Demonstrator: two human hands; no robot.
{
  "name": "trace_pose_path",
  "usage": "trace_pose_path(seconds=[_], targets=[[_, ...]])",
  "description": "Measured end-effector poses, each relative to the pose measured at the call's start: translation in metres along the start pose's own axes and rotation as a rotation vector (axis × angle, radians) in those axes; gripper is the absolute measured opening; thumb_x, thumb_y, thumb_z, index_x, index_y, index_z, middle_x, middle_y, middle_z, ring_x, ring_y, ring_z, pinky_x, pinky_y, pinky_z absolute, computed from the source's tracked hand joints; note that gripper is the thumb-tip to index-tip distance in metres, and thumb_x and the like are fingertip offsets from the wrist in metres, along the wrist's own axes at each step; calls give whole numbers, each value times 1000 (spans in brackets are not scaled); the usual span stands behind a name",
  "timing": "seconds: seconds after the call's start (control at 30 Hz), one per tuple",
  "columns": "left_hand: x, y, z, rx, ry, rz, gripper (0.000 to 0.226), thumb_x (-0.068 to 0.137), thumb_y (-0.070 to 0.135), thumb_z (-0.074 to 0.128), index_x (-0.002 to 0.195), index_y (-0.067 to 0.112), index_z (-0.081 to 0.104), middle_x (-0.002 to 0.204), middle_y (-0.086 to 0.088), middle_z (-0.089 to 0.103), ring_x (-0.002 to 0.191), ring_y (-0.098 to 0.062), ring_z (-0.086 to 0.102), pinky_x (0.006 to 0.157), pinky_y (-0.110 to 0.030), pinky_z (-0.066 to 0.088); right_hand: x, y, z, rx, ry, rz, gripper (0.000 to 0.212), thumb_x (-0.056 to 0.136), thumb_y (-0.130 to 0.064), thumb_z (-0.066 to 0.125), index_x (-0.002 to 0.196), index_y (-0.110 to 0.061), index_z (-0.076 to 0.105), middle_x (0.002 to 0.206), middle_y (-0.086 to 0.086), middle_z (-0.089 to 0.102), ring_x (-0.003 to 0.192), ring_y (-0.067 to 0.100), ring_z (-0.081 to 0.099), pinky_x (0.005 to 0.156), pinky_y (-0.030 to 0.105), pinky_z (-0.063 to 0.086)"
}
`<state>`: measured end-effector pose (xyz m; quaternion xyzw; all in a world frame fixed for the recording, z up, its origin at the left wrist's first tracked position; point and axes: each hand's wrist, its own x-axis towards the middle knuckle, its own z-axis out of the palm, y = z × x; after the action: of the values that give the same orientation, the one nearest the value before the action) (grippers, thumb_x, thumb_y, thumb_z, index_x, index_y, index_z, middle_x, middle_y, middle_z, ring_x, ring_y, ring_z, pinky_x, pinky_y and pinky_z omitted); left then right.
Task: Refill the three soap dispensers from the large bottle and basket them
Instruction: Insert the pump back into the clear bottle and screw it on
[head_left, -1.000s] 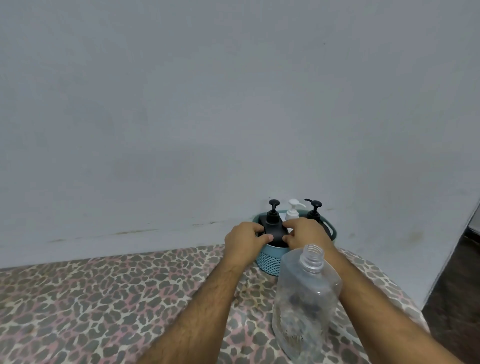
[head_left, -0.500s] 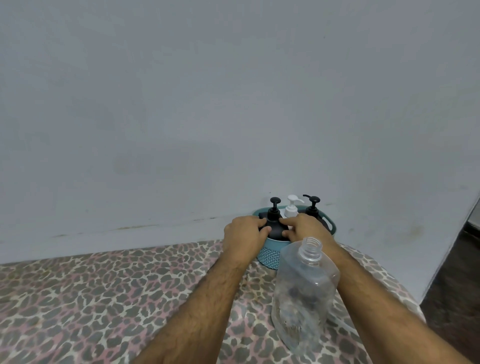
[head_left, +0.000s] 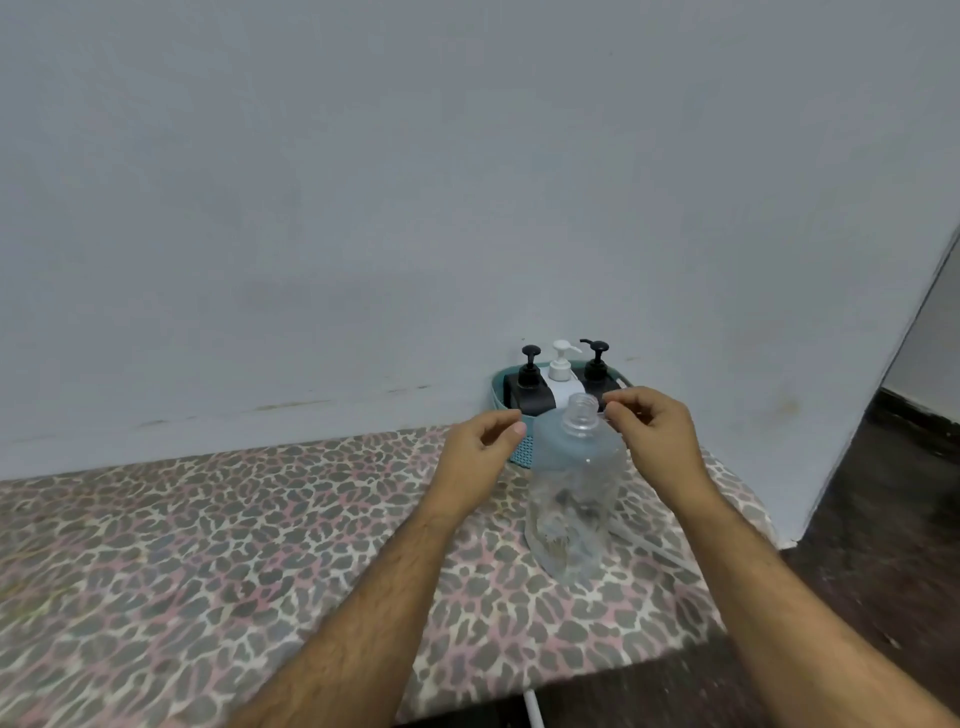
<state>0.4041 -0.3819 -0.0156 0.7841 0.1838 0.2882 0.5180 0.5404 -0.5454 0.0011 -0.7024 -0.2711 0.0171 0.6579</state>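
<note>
Both hands' grip is loose and empty, left hand (head_left: 480, 452) and right hand (head_left: 652, 434) flanking the large bottle (head_left: 574, 493).

three dispensers (head_left: 561, 382) upright in teal basket (head_left: 521, 455) | clear bottle (head_left: 574, 493) uncapped

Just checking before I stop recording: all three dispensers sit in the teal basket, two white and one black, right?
Not quite. The head view shows two black dispensers with one white dispenser between them. All three do stand in the teal basket.
</note>
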Motion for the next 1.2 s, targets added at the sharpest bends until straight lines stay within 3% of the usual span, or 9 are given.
trace_pose_path(seconds=[0.2, 0.33, 0.43, 0.53, 0.63, 0.77, 0.87, 1.03, 1.2], targets=[[-37, 7, 5, -137, -81, -99, 40, 98, 39, 56, 133, 20, 61, 127, 8, 66, 116, -6, 62, 104, -36, 48, -51, 7, -12, 72, -135, 154, 35, 90, 7, 48, 105, -16, 69, 100, 7, 73, 91, 25, 71, 69, 34, 59], [-56, 17, 7, -158, -148, -155, 57, 96, 42, 56, 148, 22, 43, 148, 5, 48, 129, -11, 51, 110, -42, 43, -83, 0, -18, 89, -261, 154, 45, 83, -11, 67, 123, -28, 55, 118, 2, 62, 108, 14, 62, 84, 32, 53], [-67, 24, 8, -169, -209, -170, 61, 96, 37, 58, 151, 21, 35, 143, 8, 48, 123, -9, 52, 109, -40, 44, -102, -2, -14, -23, -377, 147, 68, 80, -21, 78, 135, -35, 40, 120, -14, 54, 113, 6, 54, 95, 32, 47], [-73, 26, 7, -160, -216, -165, 63, 93, 32, 65, 150, 23, 38, 140, 6, 52, 116, -5, 57, 104, -40, 49, -112, 5, -1, -167, -333, 60, 78, 76, -27, 85, 140, -30, 39, 122, -13, 55, 112, 5, 53, 92, 24, 43], [-76, 23, -2, -98, -140, -128, 67, 85, 37, 74, 145, 24, 46, 132, 4, 60, 116, -9, 60, 101, -41, 51, -117, 2, 14, -144, -255, 51, 76, 75, -27, 85, 138, -27, 41, 119, -8, 59, 110, 7, 56, 84, 18, 43], [-86, 26, -32, -59, -65, -89, 74, 73, 48, 81, 137, 25, 55, 120, 4, 66, 110, -13, 64, 97, -40, 54, -120, -12, 39, -79, -306, 40, 60, 79, -18, 81, 123, -31, 42, 120, -6, 60, 111, 9, 59, 90, 27, 50], [-98, 23, -64, -60, -8, -78, 60, 77, 37, 82, 131, 26, 57, 120, 4, 64, 110, -12, 63, 95, -35, 54, -126, -27, 64, -21, -402, 34, 55, 81, -15, 79, 122, -23, 43, 119, -6, 61, 110, 8, 61, 82, 23, 51], [-124, 9, -128, -111, 68, -109, 62, 77, 24, 83, 129, 25, 49, 125, 7, 60, 112, -6, 61, 83, -25, 54, -137, -44, 121, 49, -576, 45, 58, 79, -18, 80, 123, -24, 43, 120, 1, 60, 112, 15, 62, 92, 39, 55], [-149, -7, -178, -71, 180, -126, 68, 77, 16, 83, 131, 32, 46, 122, 6, 60, 111, -9, 61, 91, -32, 54, -154, -57, 174, 101, -695, 63, 60, 83, -7, 76, 130, -27, 45, 118, -3, 59, 113, 15, 61, 95, 36, 54]])
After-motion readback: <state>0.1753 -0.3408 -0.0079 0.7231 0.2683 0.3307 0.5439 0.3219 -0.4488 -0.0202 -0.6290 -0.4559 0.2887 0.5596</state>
